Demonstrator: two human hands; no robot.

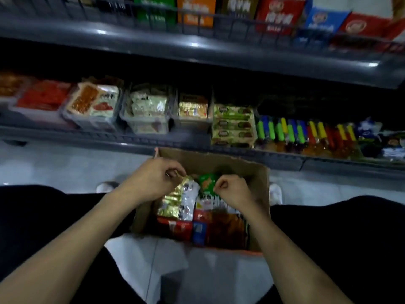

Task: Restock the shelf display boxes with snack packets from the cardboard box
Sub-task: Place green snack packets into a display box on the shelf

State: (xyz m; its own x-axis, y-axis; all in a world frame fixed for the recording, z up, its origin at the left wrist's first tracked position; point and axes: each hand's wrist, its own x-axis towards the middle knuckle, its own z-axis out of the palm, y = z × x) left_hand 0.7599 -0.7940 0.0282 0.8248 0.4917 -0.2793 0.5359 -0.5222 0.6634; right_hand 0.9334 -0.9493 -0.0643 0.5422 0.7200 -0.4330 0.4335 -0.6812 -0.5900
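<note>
I judge I am at the picking step: both hands are down in the open brown cardboard box (252, 172) that sits on the floor between my knees, just near of the bottom shelf. My left hand (151, 178) has its grip curled at the top edge of a crinkled gold-and-silver foil snack packet (179, 198), apparently pinching it, though the blur keeps me from being sure. My right hand (233, 190) is closed in a loose fist beside a small green snack packet (207, 183); I cannot tell whether its grip has the packet's edge or nothing. The box is packed with more packets, red, blue and orange-brown, standing on edge at the near side. Next I would need to lift the gold packet clear and carry it far, to the clear plastic display box holding gold packets (192, 110) on the grey shelf (87, 137), matching like with like.
</note>
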